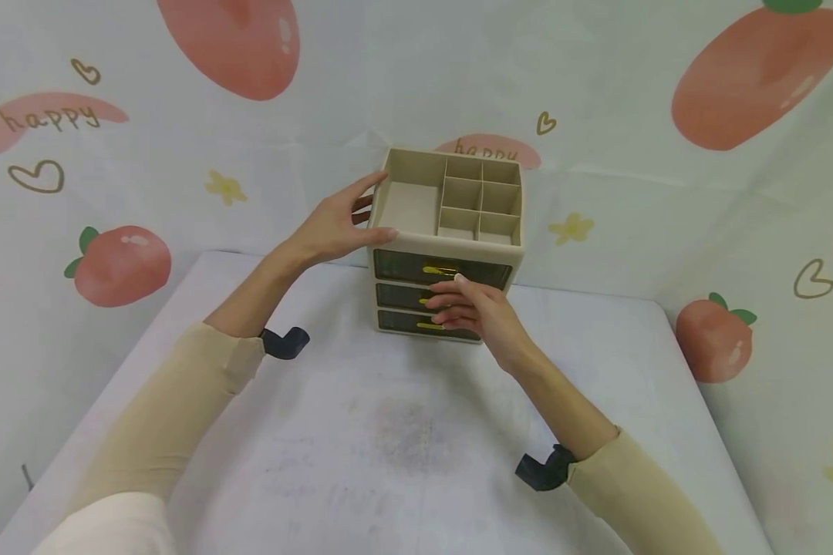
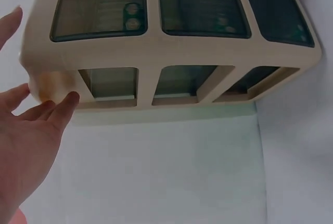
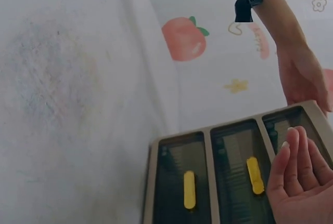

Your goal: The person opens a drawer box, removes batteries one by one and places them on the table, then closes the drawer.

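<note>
**Drawer box braced on one side, right grip at the drawer fronts with no hold that I can see**

Left grip: spread wide around the near top corner of the drawer box. Thumb lies on the front rim, fingers on the side. Reads as steadying, not a clamp.

Right grip: fingers loosely bent, thumb up, nothing visibly in it. Top handle sits right at the thumb tip; can't tell if they touch. Middle handle is just beside the fingers, bottom handle farther below.

Box is upright on the counter, between the two grips. All three drawers look closed. Divided tray is on top, just right of the left grip; compartments look empty.

Risks, my read:
- Pull on the top handle: box could slide or tip toward the right grip. Cause: left grip braces one corner only, box looks light.
- Wrong handle or a slip: handles are small and stacked close, right fingers span more than one drawer.
- Drawer could run into the lower fingers if they stay in front.
- Uneven pull could twist the box around the left grip.
</note>
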Action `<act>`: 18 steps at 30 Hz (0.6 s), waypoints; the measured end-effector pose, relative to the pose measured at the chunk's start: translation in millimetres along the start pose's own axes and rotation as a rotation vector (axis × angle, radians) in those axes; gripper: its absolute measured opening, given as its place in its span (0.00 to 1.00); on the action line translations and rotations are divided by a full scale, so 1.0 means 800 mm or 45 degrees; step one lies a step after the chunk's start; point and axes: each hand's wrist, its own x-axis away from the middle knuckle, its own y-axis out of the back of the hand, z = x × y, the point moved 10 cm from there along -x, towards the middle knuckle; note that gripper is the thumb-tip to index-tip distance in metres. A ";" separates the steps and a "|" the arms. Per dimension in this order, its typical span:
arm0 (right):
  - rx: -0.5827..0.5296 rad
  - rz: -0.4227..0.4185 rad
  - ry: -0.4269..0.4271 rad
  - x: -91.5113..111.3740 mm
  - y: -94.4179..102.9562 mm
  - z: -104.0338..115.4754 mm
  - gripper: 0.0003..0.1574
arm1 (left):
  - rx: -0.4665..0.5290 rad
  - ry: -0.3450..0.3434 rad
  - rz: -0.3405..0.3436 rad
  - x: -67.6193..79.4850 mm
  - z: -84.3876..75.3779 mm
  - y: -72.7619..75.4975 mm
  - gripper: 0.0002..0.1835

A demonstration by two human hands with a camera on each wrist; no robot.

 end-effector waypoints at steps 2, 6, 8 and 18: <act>-0.021 0.007 -0.010 -0.003 -0.001 -0.002 0.39 | 0.007 0.025 0.009 -0.003 0.002 0.000 0.50; -0.064 0.007 -0.024 -0.009 -0.002 -0.004 0.38 | 0.042 0.036 0.023 -0.011 0.005 -0.002 0.53; -0.081 0.001 -0.036 -0.011 -0.002 -0.005 0.37 | 0.059 0.030 0.027 -0.014 0.005 -0.003 0.55; -0.153 -0.041 -0.116 -0.020 -0.002 -0.015 0.36 | 0.154 0.018 0.053 -0.027 0.004 -0.005 0.57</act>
